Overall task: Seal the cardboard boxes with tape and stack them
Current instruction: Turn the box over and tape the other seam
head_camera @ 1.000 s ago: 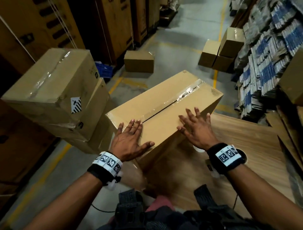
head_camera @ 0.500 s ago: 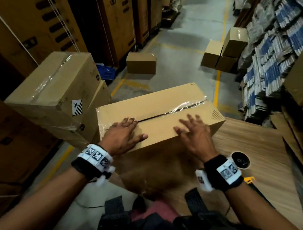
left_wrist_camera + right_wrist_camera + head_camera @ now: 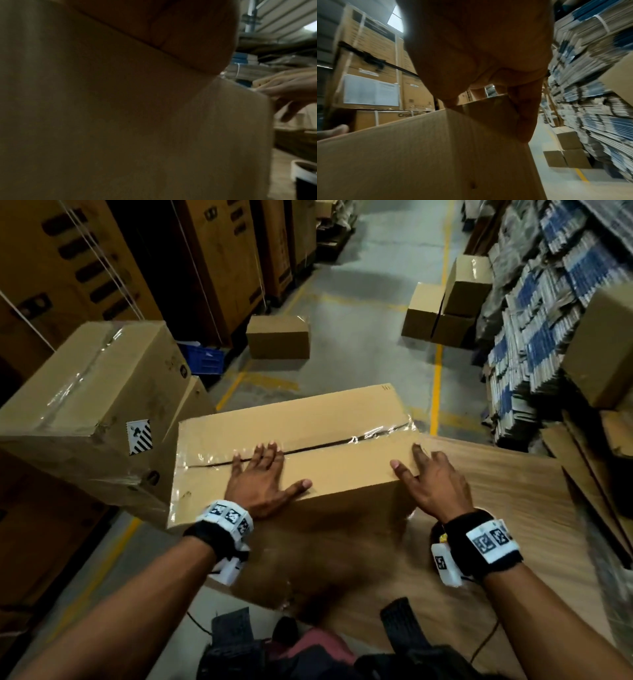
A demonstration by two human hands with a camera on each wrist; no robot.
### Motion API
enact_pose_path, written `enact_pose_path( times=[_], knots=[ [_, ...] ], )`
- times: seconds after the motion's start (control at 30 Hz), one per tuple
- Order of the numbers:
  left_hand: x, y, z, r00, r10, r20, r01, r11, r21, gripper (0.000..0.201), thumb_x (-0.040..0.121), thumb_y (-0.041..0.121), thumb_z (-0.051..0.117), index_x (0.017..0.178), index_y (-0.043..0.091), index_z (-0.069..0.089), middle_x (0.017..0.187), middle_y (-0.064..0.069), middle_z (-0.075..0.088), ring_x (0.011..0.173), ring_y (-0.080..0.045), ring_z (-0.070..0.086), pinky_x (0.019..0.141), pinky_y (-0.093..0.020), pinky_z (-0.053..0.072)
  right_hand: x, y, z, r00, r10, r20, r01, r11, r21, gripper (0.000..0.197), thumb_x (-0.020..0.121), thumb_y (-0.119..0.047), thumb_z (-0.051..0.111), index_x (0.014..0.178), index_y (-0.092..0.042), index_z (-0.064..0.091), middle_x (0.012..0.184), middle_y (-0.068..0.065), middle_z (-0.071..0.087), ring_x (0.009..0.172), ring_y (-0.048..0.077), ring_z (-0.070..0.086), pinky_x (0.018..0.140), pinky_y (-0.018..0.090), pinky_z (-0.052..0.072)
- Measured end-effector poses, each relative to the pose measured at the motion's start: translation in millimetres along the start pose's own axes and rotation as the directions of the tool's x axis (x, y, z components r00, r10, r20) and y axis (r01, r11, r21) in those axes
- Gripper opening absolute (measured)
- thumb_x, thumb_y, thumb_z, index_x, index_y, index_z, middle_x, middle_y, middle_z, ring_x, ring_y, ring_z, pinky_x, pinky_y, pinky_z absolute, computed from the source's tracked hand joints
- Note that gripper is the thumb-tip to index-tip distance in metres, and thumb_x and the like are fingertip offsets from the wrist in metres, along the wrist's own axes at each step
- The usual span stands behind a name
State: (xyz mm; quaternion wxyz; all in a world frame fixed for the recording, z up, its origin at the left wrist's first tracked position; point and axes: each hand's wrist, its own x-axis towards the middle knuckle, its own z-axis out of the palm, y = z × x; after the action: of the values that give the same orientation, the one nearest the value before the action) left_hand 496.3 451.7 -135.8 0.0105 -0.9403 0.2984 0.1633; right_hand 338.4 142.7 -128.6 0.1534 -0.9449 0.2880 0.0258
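Head view: cardboard box (image 3: 308, 446) sits on the near-left part of the wooden bench (image 3: 513, 508), its left end overhanging the bench edge above the floor. Clear tape (image 3: 376, 434) runs along the top seam and wraps down over the left end.

Left hand (image 3: 260, 477) lies flat on the box top, fingers straight, fingertips at the seam, thumb splayed right along the near edge. Grip is apart, pressing, not clamping. Right hand (image 3: 435, 484) is at the box's near-right corner, fingers spread and extended; grip apart as well.

Left of the box: a stack of taped boxes (image 3: 96, 412), the top one bearing a striped label (image 3: 138, 436). It stands just beside the box on the bench; contact can't be confirmed from here.

Left wrist view is mostly dark: palm (image 3: 171, 33) against cardboard (image 3: 120, 121). It adds a tape roll (image 3: 303, 170) on the bench at lower right, which the head view barely shows behind the right wrist.

Right wrist view gives the contact detail that the head view lacks: thumb tip (image 3: 452, 100) on the top edge at the corner, and one finger (image 3: 525, 119) reaching down over the box's right end face. It looks like a loose hook rather than a pinch, though motion blur makes that uncertain. More small boxes (image 3: 565, 148) are on the floor beyond.
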Motion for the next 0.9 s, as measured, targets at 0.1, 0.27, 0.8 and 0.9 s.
enact_pose_path(
  times=[0.1, 0.27, 0.8, 0.9],
  knots=[
    [11, -41, -12, 0.997, 0.075, -0.019, -0.072, 0.992, 0.103, 0.118, 0.073, 0.098, -0.013, 0.167, 0.029, 0.002, 0.175, 0.008, -0.005, 0.161, -0.017, -0.008, 0.128, -0.056, -0.001, -36, -14, 0, 0.998, -0.048, 0.042, 0.052, 0.994, -0.096, 0.08, 0.094, -0.079, 0.026, 0.152, -0.025, 0.039, 0.128, 0.017, 0.058, 0.114, 0.041, 0.061, 0.088, 0.045, 0.051],
    [15, -51, -31, 0.993, 0.098, 0.068, -0.096, 0.995, -0.025, 0.131, 0.063, 0.105, -0.004, 0.167, 0.027, 0.016, 0.175, 0.002, 0.001, 0.161, -0.014, 0.004, 0.128, -0.054, 0.008, -91, -40, 7, 0.976, -0.217, 0.004, 0.217, 0.975, -0.044, 0.066, 0.092, -0.082, 0.032, 0.092, -0.025, 0.064, 0.076, 0.0, 0.065, 0.079, 0.025, 0.068, 0.059, 0.033, 0.043],
    [-62, 82, 27, 0.987, 0.098, -0.131, -0.101, 0.995, -0.013, 0.108, 0.082, 0.093, -0.007, 0.163, 0.03, 0.029, 0.173, 0.002, 0.017, 0.161, -0.016, 0.01, 0.127, -0.057, -0.003, -32, 10, 20, 0.816, -0.571, 0.091, 0.578, 0.808, -0.114, 0.092, 0.078, -0.019, 0.072, 0.157, -0.044, 0.034, 0.172, 0.004, 0.016, 0.159, 0.026, 0.008, 0.118, 0.052, 0.036],
    [-61, 71, 26, 0.961, 0.178, -0.213, -0.182, 0.983, 0.0, 0.102, 0.086, 0.09, 0.0, 0.156, 0.03, 0.045, 0.168, 0.003, 0.033, 0.158, -0.016, 0.023, 0.127, -0.057, 0.008, -53, 8, 28, 0.83, -0.558, 0.009, 0.555, 0.823, -0.119, 0.087, 0.078, -0.025, 0.071, 0.156, -0.039, 0.037, 0.169, 0.012, 0.024, 0.156, 0.034, 0.021, 0.111, 0.054, 0.045]
  ],
)
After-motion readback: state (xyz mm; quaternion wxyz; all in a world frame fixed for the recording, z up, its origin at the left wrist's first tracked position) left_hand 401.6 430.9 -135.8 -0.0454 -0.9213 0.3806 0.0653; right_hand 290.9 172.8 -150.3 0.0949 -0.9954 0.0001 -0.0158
